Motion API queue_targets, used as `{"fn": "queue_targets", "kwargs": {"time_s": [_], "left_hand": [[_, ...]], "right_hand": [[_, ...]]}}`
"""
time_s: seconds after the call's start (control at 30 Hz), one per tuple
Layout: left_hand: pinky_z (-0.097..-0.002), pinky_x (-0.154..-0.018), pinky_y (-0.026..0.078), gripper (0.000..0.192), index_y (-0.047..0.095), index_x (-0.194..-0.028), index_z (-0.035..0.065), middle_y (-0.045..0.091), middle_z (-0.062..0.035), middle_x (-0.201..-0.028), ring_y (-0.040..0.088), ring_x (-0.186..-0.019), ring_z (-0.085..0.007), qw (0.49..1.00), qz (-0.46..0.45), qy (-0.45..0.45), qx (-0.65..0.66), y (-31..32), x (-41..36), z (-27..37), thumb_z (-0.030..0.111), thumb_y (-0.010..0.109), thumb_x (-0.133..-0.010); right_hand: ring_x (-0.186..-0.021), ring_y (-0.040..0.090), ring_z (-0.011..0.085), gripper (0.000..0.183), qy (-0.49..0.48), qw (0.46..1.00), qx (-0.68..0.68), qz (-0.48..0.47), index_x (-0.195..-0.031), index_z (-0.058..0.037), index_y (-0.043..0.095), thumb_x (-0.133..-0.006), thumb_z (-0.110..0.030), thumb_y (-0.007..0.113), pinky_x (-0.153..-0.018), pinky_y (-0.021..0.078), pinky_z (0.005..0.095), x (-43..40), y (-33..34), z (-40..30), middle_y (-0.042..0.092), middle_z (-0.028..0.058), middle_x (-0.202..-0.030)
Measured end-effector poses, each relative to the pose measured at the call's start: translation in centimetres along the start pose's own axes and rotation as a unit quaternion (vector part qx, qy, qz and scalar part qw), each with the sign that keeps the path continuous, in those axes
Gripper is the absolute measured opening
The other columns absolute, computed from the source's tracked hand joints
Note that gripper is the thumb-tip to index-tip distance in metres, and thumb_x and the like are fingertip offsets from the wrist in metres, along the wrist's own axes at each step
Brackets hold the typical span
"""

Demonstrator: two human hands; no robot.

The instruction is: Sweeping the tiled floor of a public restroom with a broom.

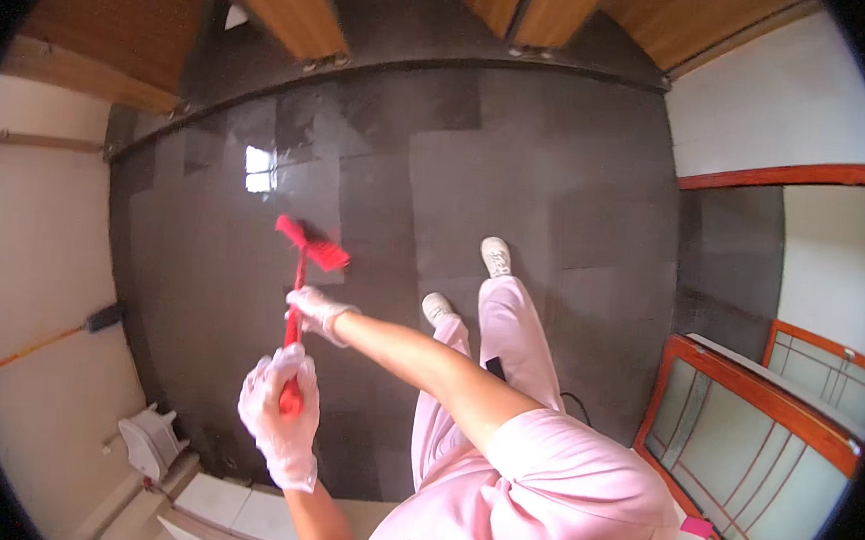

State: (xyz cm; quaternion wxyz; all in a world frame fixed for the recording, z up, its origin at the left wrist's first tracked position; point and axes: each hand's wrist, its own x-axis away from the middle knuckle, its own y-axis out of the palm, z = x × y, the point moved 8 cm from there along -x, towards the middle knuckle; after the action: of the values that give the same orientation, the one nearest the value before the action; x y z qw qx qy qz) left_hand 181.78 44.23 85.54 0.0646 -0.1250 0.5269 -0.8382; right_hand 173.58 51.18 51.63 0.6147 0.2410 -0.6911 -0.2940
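A red long-handled floor brush (314, 244) has its bristled head low over the dark tiled floor (499, 177); whether it touches the floor cannot be told. My left hand (283, 410), in a thin translucent glove, is closed around the top end of the red handle. Farther down the handle, my right hand (317, 312), gloved the same way, grips it nearer the brush head. Wet, shiny patches and a bright window reflection (260, 169) show on the floor beyond the head.
Wooden stall partitions (278, 3) line a raised step ahead. Against the left wall leans a dark-headed brush (104, 317) with an orange handle, near a white plastic fixture (152, 442). A framed frosted-glass door (736, 442) stands at the right.
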Motion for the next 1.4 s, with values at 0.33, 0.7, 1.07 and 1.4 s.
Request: {"fn": "queue_targets", "kwargs": {"time_s": [0.33, 0.7, 1.07, 1.4], "left_hand": [[-0.0441, -0.086, 0.045, 0.016, 0.06, -0.07, 0.0079, 0.067, -0.008, -0.075, 0.066, -0.079, -0.0236, 0.983, -0.014, 0.13, 0.131, -2.4, -4.1, 15.1, 0.021, 0.062, -0.078], [-0.0309, -0.099, 0.036, 0.017, 0.066, -0.095, 0.0059, 0.063, -0.0082, -0.107, 0.053, -0.111, -0.021, 0.79, -0.259, -0.061, 0.553, 37.1, -21.4, 22.4, 0.012, 0.068, -0.079], [-0.0287, -0.09, 0.043, 0.014, 0.064, -0.096, 0.0016, 0.061, -0.0129, -0.111, 0.056, -0.104, -0.0176, 0.813, -0.135, -0.188, 0.534, 32.7, -20.6, 14.3, 0.01, 0.062, -0.085], [-0.0297, -0.085, 0.046, 0.005, 0.058, -0.079, -0.003, 0.066, -0.0119, -0.092, 0.061, -0.096, -0.0197, 0.883, 0.175, -0.263, 0.348, 10.4, -12.7, 1.9, -0.002, 0.062, -0.081]], "right_hand": [[-0.056, 0.052, 0.0114, 0.032, -0.104, 0.984, -0.141, 0.014, -0.107, -0.0137, 0.037, -0.086, -0.023, 0.059, -0.043, 0.0373, 0.0219, 20.2, -5.8, -15.1, 0.055, 0.0095, -0.079], [-0.079, 0.054, 0.015, 0.048, -0.19, 0.902, -0.023, 0.387, -0.12, -0.0122, 0.038, -0.082, -0.03, 0.061, -0.066, 0.0451, 0.0345, 27.9, -46.8, -36.8, 0.055, 0.0028, -0.095], [-0.067, 0.061, 0.0169, 0.02, -0.111, 0.911, 0.019, 0.396, -0.096, -0.009, 0.045, -0.086, -0.025, 0.051, -0.047, 0.0436, 0.0287, 17.1, -42.1, -35.5, 0.061, 0.0068, -0.076], [-0.054, 0.051, 0.0147, 0.048, 0.064, 0.976, 0.136, 0.157, -0.116, -0.0068, 0.026, -0.077, -0.016, 0.052, -0.044, 0.0455, 0.0297, 6.2, -10.4, -24.7, 0.051, 0.0063, -0.074]]}}
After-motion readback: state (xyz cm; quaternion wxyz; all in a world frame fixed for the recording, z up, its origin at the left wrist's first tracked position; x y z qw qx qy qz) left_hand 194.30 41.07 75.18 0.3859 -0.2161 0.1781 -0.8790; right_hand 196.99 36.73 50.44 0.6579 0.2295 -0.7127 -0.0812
